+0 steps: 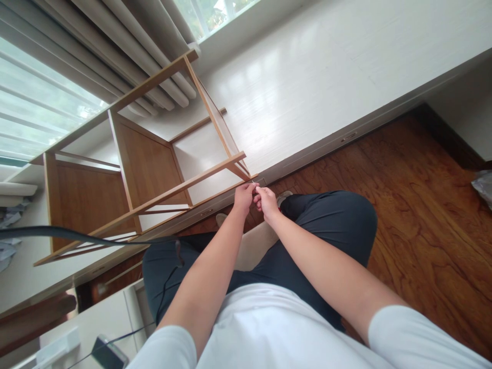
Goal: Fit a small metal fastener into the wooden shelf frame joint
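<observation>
Both my hands meet at frame centre: left hand (245, 195) and right hand (266, 201), fingers pinched together on something too small to tell, touching the wooden shelf frame's (161, 169) lower corner, above my knees.

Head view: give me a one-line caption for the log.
Seated person's left hand and right hand meet at the corner of a wooden shelf frame lying tipped over.

The person wears a white T-shirt (269, 333) with short sleeves that end above the elbows, dark navy trousers (330, 225), and light socks (286, 195). Both forearms are bare.
</observation>
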The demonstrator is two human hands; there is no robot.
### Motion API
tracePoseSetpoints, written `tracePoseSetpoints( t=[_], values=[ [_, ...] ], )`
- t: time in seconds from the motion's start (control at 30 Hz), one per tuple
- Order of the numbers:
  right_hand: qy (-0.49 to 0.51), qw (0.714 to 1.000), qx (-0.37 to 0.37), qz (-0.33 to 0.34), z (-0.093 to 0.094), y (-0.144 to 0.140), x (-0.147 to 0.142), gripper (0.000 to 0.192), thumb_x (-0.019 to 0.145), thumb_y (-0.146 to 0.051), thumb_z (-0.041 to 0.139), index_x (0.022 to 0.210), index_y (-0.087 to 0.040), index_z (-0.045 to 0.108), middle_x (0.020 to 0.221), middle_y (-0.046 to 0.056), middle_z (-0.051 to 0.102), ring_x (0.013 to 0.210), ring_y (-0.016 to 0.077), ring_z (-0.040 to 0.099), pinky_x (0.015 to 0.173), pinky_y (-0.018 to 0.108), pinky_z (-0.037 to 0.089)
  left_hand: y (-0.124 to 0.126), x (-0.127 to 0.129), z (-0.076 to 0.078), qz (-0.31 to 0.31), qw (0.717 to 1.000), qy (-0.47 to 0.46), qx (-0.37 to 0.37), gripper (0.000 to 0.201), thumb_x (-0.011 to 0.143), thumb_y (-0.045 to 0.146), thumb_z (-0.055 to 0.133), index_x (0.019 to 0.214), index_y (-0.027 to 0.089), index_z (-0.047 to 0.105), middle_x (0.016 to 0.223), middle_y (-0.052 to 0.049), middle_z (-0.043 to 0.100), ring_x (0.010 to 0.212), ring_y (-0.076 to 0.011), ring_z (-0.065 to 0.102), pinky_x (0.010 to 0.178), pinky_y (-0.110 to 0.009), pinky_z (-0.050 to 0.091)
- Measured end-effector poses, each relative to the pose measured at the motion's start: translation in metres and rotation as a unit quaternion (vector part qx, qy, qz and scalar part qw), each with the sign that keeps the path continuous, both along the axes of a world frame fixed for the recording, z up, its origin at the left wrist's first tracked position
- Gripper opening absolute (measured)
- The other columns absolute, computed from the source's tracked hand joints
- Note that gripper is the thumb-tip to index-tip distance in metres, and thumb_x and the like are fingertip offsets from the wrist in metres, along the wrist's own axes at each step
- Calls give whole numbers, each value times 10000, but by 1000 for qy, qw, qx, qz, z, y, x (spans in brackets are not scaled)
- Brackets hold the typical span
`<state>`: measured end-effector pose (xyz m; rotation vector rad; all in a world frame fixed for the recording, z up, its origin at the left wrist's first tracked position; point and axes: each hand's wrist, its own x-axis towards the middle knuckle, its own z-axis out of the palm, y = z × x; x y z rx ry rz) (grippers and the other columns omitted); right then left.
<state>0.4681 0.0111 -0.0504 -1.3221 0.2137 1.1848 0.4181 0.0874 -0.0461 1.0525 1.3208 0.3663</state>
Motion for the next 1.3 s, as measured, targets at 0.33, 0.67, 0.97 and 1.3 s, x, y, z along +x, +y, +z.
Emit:
tracePoseSetpoints(
  t=[0.33,0.67,0.97,1.3],
  values=[
    [-56,998,6,2,-13,0,-4,256,828,-445,688,830,-229,550,556,-63,584,433,93,398,408,219,257,3,0,-1,-10,1000,-2,3,190,755,287,720,812,119,790,711,-60,723,591,-120,570,552,-224,424],
    [-100,994,16,28,-17,-1,-6,384,784,-578,721,850,-235,562,592,-49,601,485,123,471,458,234,329,2,-1,6,-20,1000,1,-17,203,838,298,694,877,120,784,527,8,576,442,-97,451,463,-217,357],
    [-90,996,11,23,-17,-1,-5,415,775,-584,749,890,-227,573,604,-48,607,487,120,482,450,231,344,2,-2,-1,-6,1000,-18,-14,182,813,310,743,819,128,757,638,-10,643,496,-86,500,494,-215,393],
    [-134,991,8,7,-15,1,-5,345,747,-461,814,825,-218,582,627,-38,623,582,139,579,574,246,441,5,-4,-3,-24,999,-24,-42,260,815,388,761,844,130,745,713,-45,665,600,-130,579,528,-234,433]
  ],
)
